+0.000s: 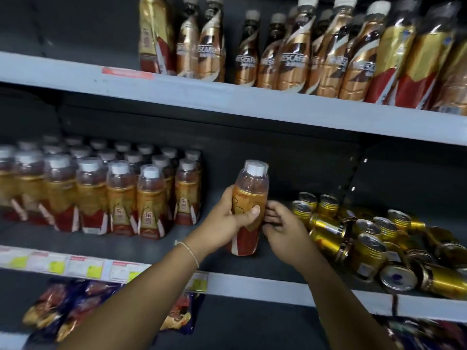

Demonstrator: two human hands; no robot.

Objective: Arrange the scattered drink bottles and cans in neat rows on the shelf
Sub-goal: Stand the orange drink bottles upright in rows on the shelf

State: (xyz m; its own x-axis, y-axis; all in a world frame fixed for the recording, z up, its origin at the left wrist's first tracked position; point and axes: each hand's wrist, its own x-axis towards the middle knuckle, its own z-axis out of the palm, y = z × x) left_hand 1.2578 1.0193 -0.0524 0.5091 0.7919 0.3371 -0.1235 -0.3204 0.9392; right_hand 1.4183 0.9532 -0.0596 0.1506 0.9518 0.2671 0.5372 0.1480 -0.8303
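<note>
- Head view: left hand [228, 218] grips a bottle [249, 208] at frame centre, upright over the middle shelf [278, 284].
- Right hand [285, 232]: fingers loosely curled, touching the bottle's side, not clearly gripping.
- Done: bottle rows [101, 190] at left stand neat.
- Left: gold cans [374, 243] at lower right lie jumbled, many toppled.
- Upper shelf [202, 94] holds brown bottles [290, 51], loosely ranked.

Two bare forearms, no sleeves in view, enter from the bottom of the frame. The left hand [225, 224] has a thin, pale string bracelet [188, 251] around its wrist. The right hand [285, 236] shows nothing worn at its wrist.
</note>
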